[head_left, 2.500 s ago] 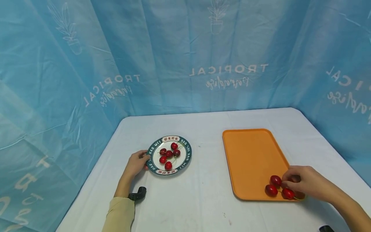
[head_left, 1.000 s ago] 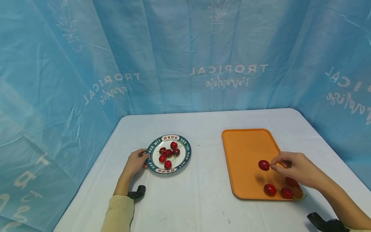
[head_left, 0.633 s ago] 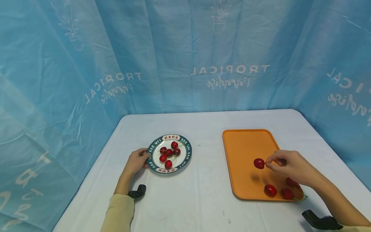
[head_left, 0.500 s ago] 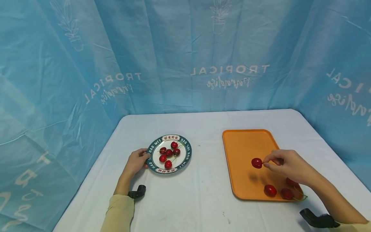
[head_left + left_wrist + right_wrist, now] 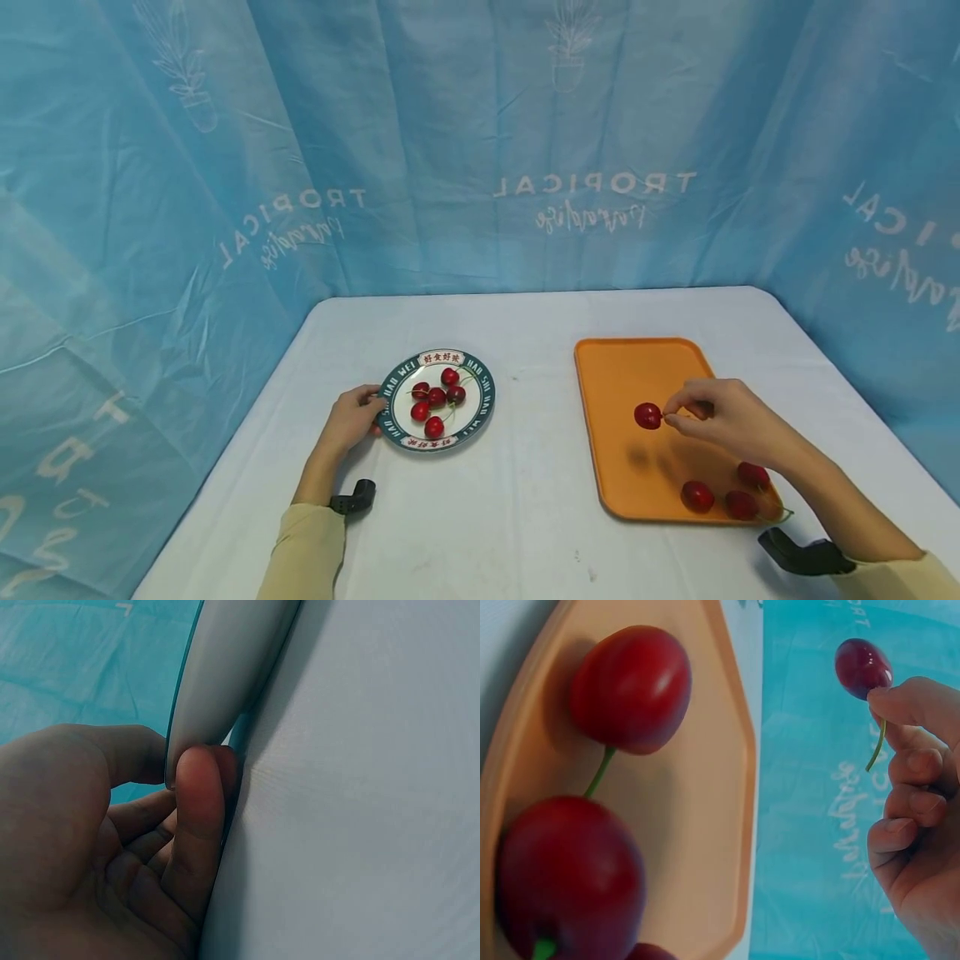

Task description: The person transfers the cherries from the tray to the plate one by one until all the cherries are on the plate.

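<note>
My left hand [image 5: 351, 423] pinches the left rim of a green-and-white plate [image 5: 486, 400] that bears several red cherries [image 5: 434, 427]. In the left wrist view the plate's underside [image 5: 225, 667] shows between the thumb and fingers of my left hand [image 5: 127, 832]. Above an orange tray [image 5: 615, 375], my right hand [image 5: 731, 421] pinches one cherry [image 5: 648, 416] near its stem. The right wrist view shows that cherry [image 5: 862, 669], its green stem hanging below the fingertips of my right hand [image 5: 922, 802]. Three other cherries [image 5: 697, 497] lie at the tray's near right corner.
A white cloth [image 5: 525, 533] covers the table, with bare cloth between plate and tray. Blue printed curtains [image 5: 450, 150] stand behind the table and at its sides. Each wrist wears a black device [image 5: 806, 553].
My right hand has taken a cherry from the tray's near right corner, lifted it and moved it leftward and farther back over the tray. My left hand stays at the plate rim.
</note>
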Action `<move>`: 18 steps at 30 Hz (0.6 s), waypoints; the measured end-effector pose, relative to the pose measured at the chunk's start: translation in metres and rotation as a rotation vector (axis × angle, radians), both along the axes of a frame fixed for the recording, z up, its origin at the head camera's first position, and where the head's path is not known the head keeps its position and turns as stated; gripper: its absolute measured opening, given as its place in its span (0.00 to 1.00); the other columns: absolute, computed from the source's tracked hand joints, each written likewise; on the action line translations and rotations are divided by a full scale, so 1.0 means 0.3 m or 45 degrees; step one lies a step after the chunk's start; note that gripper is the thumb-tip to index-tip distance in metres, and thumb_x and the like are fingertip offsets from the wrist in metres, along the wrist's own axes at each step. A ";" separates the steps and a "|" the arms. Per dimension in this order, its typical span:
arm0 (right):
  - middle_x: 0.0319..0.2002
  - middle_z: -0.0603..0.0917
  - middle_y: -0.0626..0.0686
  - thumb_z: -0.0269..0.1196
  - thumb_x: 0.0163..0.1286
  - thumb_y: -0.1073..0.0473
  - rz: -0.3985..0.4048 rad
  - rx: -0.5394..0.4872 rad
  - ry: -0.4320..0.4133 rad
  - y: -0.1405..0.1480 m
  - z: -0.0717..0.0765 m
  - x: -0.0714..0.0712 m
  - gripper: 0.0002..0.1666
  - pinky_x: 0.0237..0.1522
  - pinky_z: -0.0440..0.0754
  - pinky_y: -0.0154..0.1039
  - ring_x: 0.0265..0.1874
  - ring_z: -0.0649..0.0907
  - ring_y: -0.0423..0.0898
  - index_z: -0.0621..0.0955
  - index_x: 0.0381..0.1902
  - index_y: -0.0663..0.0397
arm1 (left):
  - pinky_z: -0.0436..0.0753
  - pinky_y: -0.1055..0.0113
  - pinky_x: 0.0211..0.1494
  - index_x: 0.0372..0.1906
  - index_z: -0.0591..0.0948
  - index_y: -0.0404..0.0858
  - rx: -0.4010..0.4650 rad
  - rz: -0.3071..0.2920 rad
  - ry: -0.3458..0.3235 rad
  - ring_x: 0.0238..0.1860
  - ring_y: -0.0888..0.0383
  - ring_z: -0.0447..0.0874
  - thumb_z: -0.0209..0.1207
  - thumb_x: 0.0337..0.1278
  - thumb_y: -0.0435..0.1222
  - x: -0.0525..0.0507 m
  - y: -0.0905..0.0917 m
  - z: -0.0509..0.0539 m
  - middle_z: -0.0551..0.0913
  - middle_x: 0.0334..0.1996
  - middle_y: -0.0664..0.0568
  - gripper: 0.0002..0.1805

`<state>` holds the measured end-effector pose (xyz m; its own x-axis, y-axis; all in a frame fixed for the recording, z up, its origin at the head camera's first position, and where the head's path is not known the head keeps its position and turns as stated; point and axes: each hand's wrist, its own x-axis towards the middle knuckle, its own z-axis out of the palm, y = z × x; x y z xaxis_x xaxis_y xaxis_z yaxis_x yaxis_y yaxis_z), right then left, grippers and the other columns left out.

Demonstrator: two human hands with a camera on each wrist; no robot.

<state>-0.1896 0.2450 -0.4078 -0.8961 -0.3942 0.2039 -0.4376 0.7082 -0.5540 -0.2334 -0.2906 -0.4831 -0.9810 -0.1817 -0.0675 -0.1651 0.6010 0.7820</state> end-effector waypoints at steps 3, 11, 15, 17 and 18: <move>0.21 0.72 0.44 0.70 0.58 0.59 0.009 0.007 0.018 -0.009 -0.002 -0.004 0.05 0.24 0.72 0.34 0.23 0.73 0.43 0.85 0.33 0.43 | 0.72 0.58 0.48 0.63 0.72 0.32 0.001 -0.001 0.003 0.43 0.51 0.77 0.53 0.63 0.40 -0.001 0.001 -0.001 0.79 0.48 0.41 0.26; 0.20 0.71 0.45 0.70 0.60 0.55 0.037 0.016 0.003 -0.046 0.017 -0.022 0.04 0.24 0.70 0.35 0.23 0.72 0.43 0.85 0.33 0.44 | 0.72 0.58 0.48 0.63 0.73 0.33 0.006 0.000 0.008 0.43 0.51 0.77 0.53 0.63 0.40 -0.002 -0.002 -0.005 0.80 0.49 0.42 0.26; 0.20 0.71 0.44 0.70 0.60 0.54 0.062 0.003 0.007 -0.065 0.024 -0.035 0.04 0.24 0.69 0.35 0.23 0.72 0.43 0.85 0.32 0.44 | 0.72 0.58 0.48 0.63 0.73 0.32 0.009 0.001 0.002 0.43 0.51 0.77 0.54 0.63 0.41 0.000 -0.005 -0.009 0.80 0.47 0.42 0.26; 0.20 0.71 0.44 0.70 0.60 0.54 0.077 -0.006 0.014 -0.073 0.024 -0.043 0.03 0.24 0.70 0.35 0.22 0.72 0.43 0.85 0.32 0.44 | 0.72 0.58 0.48 0.63 0.73 0.32 0.011 -0.001 0.002 0.43 0.50 0.76 0.54 0.63 0.40 -0.001 -0.006 -0.010 0.80 0.47 0.42 0.26; 0.20 0.71 0.44 0.70 0.60 0.55 0.086 -0.009 0.016 -0.077 0.024 -0.049 0.03 0.24 0.69 0.35 0.22 0.72 0.43 0.85 0.32 0.44 | 0.72 0.58 0.48 0.62 0.73 0.32 0.010 0.000 0.002 0.43 0.50 0.76 0.54 0.63 0.40 -0.002 -0.006 -0.010 0.80 0.47 0.42 0.26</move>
